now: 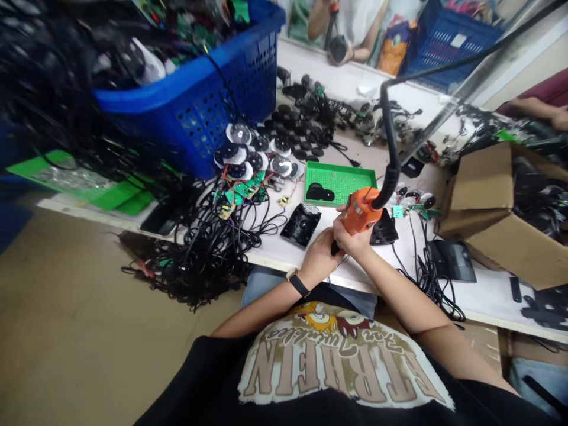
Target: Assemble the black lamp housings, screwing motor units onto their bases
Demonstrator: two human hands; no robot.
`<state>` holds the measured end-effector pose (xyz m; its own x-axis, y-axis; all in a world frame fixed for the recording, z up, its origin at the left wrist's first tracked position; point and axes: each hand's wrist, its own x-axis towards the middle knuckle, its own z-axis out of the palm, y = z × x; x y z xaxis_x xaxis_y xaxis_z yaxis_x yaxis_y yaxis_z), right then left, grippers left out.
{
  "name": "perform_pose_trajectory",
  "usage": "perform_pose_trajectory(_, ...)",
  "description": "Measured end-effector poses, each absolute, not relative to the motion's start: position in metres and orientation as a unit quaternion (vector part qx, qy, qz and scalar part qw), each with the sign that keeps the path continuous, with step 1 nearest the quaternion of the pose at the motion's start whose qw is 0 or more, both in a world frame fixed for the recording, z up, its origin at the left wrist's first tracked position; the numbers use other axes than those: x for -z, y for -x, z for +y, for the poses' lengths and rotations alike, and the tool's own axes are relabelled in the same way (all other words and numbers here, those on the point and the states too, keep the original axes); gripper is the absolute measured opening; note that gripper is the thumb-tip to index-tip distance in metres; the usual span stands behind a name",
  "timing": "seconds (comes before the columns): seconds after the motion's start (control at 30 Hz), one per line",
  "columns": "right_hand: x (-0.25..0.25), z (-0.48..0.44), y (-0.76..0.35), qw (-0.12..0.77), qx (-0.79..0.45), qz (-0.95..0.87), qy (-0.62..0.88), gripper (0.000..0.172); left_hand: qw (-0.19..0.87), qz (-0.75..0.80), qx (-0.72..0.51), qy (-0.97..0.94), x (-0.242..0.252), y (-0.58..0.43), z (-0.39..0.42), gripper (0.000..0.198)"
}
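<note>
My right hand (356, 239) is wrapped round an orange electric screwdriver (362, 210), with a thick black cable (390, 142) rising from its top. Close against it, my left hand (320, 255) has its fingers curled in, and a dark piece (336, 247) shows between the two hands. What the left fingers grip is mostly hidden. On the table just left of the hands lies a black plastic housing (301, 225). Another black housing (385, 229) is partly covered by my right hand. Behind the hands sits a green tray (313, 168) with small screws and a black part.
A blue basket (190, 100) full of cables and parts stands at the left. Near it are white-and-black round parts (256, 152) and tangled black cables (208, 254). An open cardboard box (483, 183) stands at right. Across the table, another person's hand (344, 52) holds parts.
</note>
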<state>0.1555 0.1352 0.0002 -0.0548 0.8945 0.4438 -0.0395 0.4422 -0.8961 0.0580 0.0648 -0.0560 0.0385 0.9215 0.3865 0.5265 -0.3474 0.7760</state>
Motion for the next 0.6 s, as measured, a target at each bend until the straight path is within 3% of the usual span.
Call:
perform_pose_trajectory(0.27, -0.038, 0.131, -0.189, 0.74, -0.327, -0.48, 0.339, 0.04, 0.178, 0.535, -0.407, -0.718, 0.04, -0.053, 0.068, 0.05)
perform_pose_trajectory(0.47, -0.015, 0.14, -0.196, 0.724, -0.316, -0.478, 0.383, 0.053, 0.158, 0.551, -0.354, -0.738, 0.03, -0.063, 0.082, 0.05)
perform_pose_trajectory(0.6, 0.0, 0.147, -0.192, 0.704, -0.325, -0.468, 0.423, 0.056, 0.164, 0.552, -0.331, -0.747, 0.029, -0.066, 0.09, 0.035)
